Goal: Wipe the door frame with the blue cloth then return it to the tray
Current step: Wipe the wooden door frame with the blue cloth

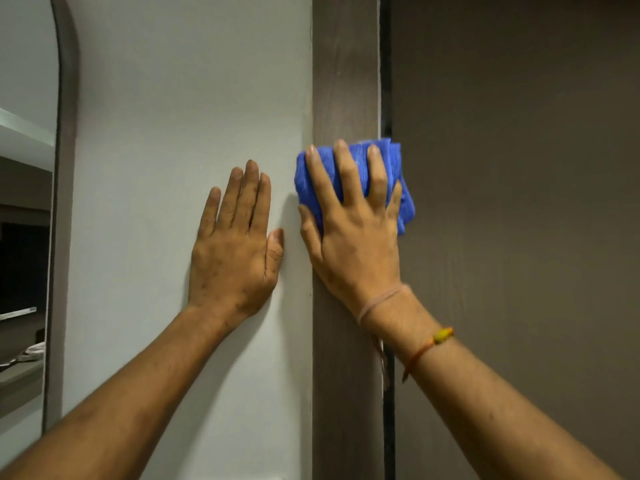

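Two hands: both up on the vertical surfaces, one bracing, one wiping
mirror (27,202): far left, arched dark rim, only reflects the room; not part of the job
wall (173,98): pale painted panel between the mirror and the frame's left edge
left hand (235,244): flat on the wall just beside the frame's left edge, fingers straight and together, thumb toward the frame, nothing in it; likely steadying the body
door frame (346,64): dark wood strip running top to bottom, wall on its left, dark gap on its right edge
right hand (349,223): fingers spread and curled over the cloth, palm pushing it onto the frame; wide spread likely to keep the wad flat
blue cloth (401,188): bunched, pinned under the right hand at mid-height, spilling over the frame's right edge onto the door
bracelet (440,336): orange thread with a yellow bead, right wrist
door (519,168): brown panel right of the gap, appears closed
tray: not in view
stage: wiping underway, return not begun
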